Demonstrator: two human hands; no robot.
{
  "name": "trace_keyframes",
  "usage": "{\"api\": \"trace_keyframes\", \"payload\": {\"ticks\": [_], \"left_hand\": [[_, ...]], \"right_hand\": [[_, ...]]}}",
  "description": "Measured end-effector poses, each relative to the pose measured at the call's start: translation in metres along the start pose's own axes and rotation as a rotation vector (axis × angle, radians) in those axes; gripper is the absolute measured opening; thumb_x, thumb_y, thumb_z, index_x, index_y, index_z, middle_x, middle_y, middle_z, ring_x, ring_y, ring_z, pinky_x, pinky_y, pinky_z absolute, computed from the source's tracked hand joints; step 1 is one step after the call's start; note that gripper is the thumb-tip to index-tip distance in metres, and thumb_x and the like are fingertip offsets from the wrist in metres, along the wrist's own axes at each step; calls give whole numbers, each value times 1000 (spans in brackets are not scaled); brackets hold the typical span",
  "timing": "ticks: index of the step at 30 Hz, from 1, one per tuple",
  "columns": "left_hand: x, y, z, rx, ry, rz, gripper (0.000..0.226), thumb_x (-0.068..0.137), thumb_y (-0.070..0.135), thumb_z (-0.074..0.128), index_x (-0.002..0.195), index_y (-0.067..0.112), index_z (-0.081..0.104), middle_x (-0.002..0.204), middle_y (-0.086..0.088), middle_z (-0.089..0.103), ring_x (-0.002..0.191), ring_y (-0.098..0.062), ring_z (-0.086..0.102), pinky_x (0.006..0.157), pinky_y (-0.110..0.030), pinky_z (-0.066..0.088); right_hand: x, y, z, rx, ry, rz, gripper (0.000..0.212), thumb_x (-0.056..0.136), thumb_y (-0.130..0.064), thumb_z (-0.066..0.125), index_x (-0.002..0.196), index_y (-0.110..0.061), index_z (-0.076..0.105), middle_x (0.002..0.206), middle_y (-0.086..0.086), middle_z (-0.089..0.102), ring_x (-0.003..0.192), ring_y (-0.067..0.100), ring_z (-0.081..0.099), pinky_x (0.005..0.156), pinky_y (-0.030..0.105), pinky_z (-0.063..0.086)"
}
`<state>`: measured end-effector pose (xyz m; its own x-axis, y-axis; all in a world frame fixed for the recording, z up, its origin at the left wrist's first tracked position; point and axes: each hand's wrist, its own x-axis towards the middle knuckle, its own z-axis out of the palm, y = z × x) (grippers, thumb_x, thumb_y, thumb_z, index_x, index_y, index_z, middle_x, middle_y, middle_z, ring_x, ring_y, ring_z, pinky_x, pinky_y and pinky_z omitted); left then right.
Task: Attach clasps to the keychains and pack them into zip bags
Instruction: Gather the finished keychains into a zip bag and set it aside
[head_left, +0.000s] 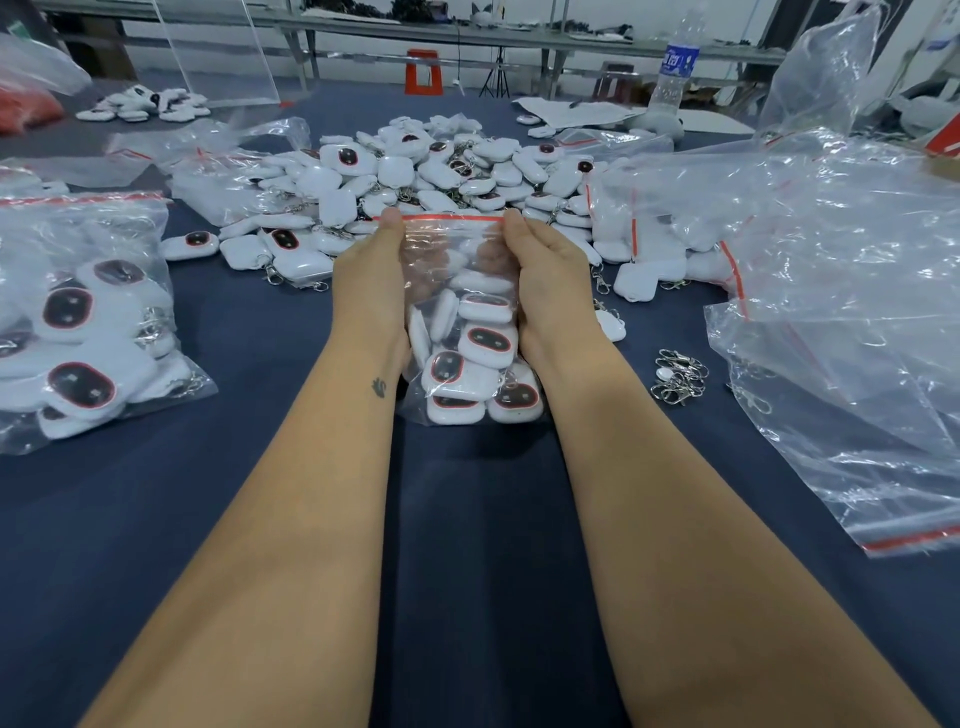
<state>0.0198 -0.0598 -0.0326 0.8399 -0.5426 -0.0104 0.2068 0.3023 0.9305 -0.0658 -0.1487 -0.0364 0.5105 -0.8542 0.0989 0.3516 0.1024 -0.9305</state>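
Left hand: thumb and fingers pinched on the left end of the red seal strip, palm flat against the bag's side, likely to keep the mouth taut for closing.
Right hand: thumb tip clamped on the right end of the same strip, fingers behind the plastic, mirroring the other side so the seal lies straight.
Zip bag: held upright between both palms, bottom resting on the blue table cover; upright probably so the load settles away from the mouth.
Bagged keychains: white, dark oval faces, stacked in the lower half, clear of the strip.
Seal: closed or not, cannot tell.
Loose keychains: heaped just beyond the bag, within reach for the next fill.
Spare clasps: small metal cluster right of the right forearm, handy for attaching.
Filled bag: lying at left, set aside as finished, apparently.
Empty bags: piled at right, ready as supply.
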Motion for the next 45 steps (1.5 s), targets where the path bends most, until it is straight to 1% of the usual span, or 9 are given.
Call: {"api": "trace_keyframes", "payload": {"ticks": [5, 11, 18, 25, 29, 31, 36, 41, 45], "left_hand": [[-5, 4, 2, 38, -99, -27, 18, 90, 24, 70, 80, 9, 71, 85, -10, 76, 83, -31, 72, 84, -45, 59], [-6, 1, 6, 28, -52, 38, 26, 92, 18, 68, 67, 10, 66, 61, -3, 68, 64, -22, 64, 84, -52, 55], [-10, 2, 5, -12, -104, 47, 36, 92, 25, 68, 57, 17, 71, 70, -7, 71, 72, -25, 65, 89, -52, 54], [-8, 3, 0, -89, 52, 89, 37, 102, 37, 48, 101, 6, 66, 88, -9, 73, 79, -30, 65, 84, -51, 55], [-3, 11, -12, -149, 130, 61, 34, 105, 43, 38, 114, 22, 63, 90, -5, 72, 63, -14, 68, 59, -26, 57], [-5, 11, -15, -82, 106, 12, 27, 100, 36, 51, 123, 23, 57, 105, -7, 69, 81, -16, 71, 71, -31, 60], [-14, 15, -24, 167, 30, 67, 40, 81, -9, 46, 109, 16, 57, 90, -10, 70, 62, -16, 64, 51, -27, 52], [-2, 54, -65, 550, 135, 312, 38, 81, -5, 40, 93, 25, 60, 82, 9, 64, 53, 8, 53, 52, -14, 45], [6, 89, -101, 581, 325, 488, 44, 83, -7, 35, 99, 28, 55, 77, 4, 60, 54, -6, 56, 48, -21, 43]], "right_hand": [[0, 1, 0, -58, 8, -32, 29, 99, -22, 58, 74, -10, 67, 68, 5, 64, 61, 16, 60, 66, 29, 55], [-2, 0, 0, -17, -149, 11, 16, 89, -12, 70, 73, -9, 70, 65, 4, 69, 55, 15, 64, 58, 27, 55], [-1, 0, 0, -64, -124, -35, 18, 87, -16, 73, 70, -12, 72, 69, 6, 72, 63, 18, 66, 71, 34, 57], [-4, -2, 4, -34, -200, 72, 34, 89, -27, 70, 106, 2, 71, 108, 26, 70, 105, 44, 66, 100, 59, 47], [-12, -4, 4, -452, -359, 19, 59, 83, -41, 74, 135, -18, 57, 122, -2, 64, 111, 12, 63, 98, 29, 50], [-22, -4, 9, -630, -430, -64, 54, 88, -39, 69, 139, -29, 52, 110, -23, 58, 99, -8, 56, 79, 6, 44], [-38, 4, 31, -760, -277, -181, 13, 86, -45, 61, 90, -33, 59, 78, -30, 62, 77, -6, 59, 69, 21, 44], [-55, 18, 74, -731, -240, -233, 38, 93, -50, 49, 127, -32, 49, 110, -9, 61, 102, 13, 59, 88, 35, 48], [-75, 29, 113, -788, -471, -306, 44, 94, -42, 47, 135, -26, 47, 124, 0, 60, 111, 20, 56, 95, 39, 45]]}}
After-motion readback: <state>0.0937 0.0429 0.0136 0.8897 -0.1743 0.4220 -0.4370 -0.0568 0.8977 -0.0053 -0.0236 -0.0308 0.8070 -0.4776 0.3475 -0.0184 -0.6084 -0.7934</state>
